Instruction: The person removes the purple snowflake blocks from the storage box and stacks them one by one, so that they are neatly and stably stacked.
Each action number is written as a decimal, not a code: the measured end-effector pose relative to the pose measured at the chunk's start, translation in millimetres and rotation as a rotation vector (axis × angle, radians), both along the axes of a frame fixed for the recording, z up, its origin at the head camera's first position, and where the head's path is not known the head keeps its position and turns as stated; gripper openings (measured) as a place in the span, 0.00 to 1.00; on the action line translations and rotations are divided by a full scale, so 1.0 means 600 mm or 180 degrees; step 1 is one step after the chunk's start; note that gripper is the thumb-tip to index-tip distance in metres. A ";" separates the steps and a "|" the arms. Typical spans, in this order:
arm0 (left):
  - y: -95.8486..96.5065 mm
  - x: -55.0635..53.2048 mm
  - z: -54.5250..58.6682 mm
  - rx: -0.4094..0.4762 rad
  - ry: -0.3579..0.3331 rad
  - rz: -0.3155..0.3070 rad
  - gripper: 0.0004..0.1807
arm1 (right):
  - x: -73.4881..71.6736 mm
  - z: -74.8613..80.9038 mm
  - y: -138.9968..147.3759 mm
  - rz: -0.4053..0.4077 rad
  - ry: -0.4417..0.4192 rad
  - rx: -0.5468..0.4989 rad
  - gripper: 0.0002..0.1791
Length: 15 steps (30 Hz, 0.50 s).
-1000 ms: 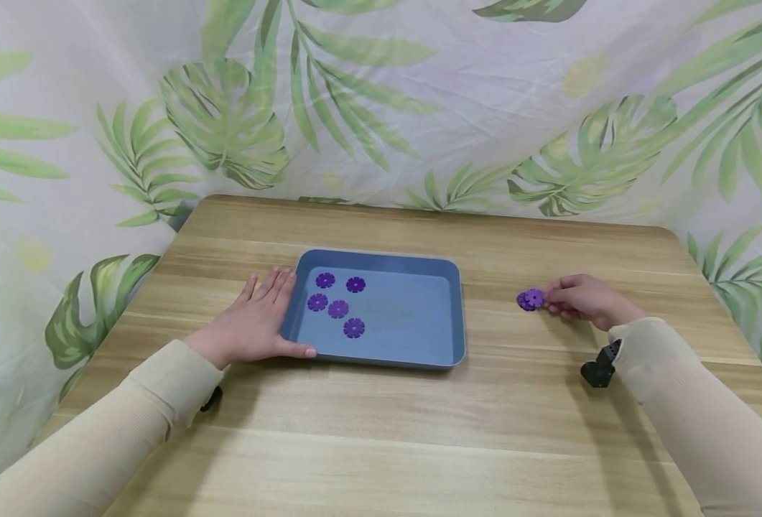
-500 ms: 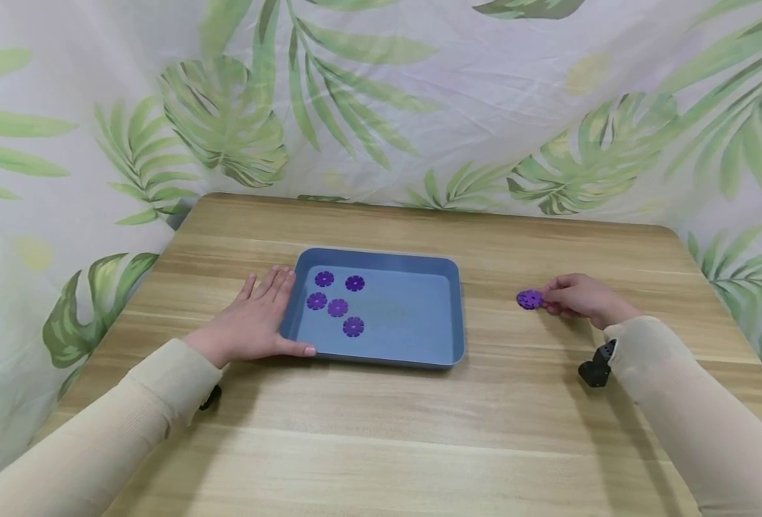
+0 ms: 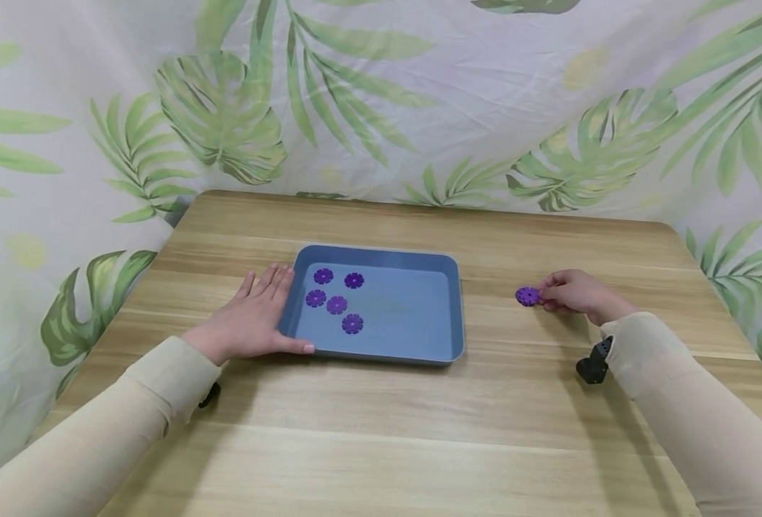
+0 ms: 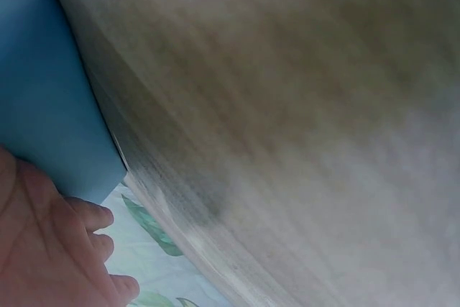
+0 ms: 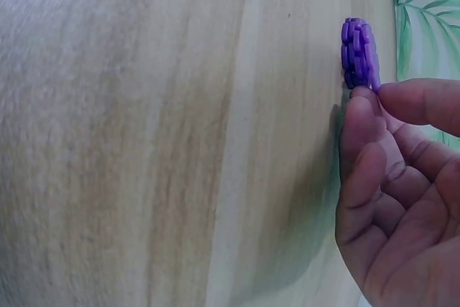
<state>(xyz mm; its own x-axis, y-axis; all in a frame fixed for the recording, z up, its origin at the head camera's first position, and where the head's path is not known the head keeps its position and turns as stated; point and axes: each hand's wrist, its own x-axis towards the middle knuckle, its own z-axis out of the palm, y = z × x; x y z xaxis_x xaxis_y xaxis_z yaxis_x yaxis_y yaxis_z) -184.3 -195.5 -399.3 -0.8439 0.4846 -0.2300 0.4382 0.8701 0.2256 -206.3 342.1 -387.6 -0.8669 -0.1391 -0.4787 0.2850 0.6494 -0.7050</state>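
A blue tray (image 3: 413, 316) lies on the table with several purple notched discs (image 3: 337, 305) flat in its left part. My left hand (image 3: 251, 323) rests with straight, spread fingers against the tray's left side, its thumb along the near rim. To the right of the tray, my right hand (image 3: 577, 294) pinches a purple notched disc (image 5: 371, 55) between thumb and index finger. That disc lies against a small stack of like discs (image 5: 351, 52) on the table, seen edge-on in the right wrist view. How many are stacked cannot be told.
The wooden table (image 3: 381, 431) runs back to a leaf-printed cloth (image 3: 381, 93) hanging behind it. A black wrist camera (image 3: 592, 365) hangs under the right sleeve, close above the tabletop.
The pinched disc has shifted slightly left and now lines up over the others, where before it stuck out to the right. My left hand and the tray stay in place.
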 end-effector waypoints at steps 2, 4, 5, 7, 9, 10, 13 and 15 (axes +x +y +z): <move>0.000 -0.001 -0.001 0.0001 0.0000 -0.0004 0.79 | 0.000 -0.001 0.000 0.0006 -0.0003 0.0015 0.16; 0.000 -0.002 -0.001 0.0003 -0.0006 -0.0007 0.79 | 0.000 -0.001 0.000 0.0014 -0.0010 0.0037 0.16; 0.000 -0.001 -0.001 0.0005 -0.0010 -0.0006 0.79 | 0.000 -0.001 0.000 0.0017 -0.0014 0.0040 0.16; 0.001 -0.001 -0.001 0.0006 -0.0013 -0.0007 0.79 | 0.000 -0.001 0.000 0.0018 -0.0019 0.0037 0.17; 0.001 -0.001 0.000 0.0001 -0.0019 -0.0010 0.79 | 0.000 -0.002 0.001 0.0019 -0.0016 0.0028 0.17; 0.001 0.000 0.001 -0.0001 -0.0020 -0.0011 0.79 | 0.000 -0.002 0.001 0.0015 -0.0009 0.0020 0.17; 0.001 0.000 0.001 0.0001 -0.0027 -0.0010 0.79 | 0.000 -0.002 0.001 0.0014 0.0019 0.0017 0.17; 0.001 0.000 0.001 0.0007 -0.0028 -0.0006 0.79 | 0.000 -0.002 0.000 0.0019 0.0032 0.0023 0.17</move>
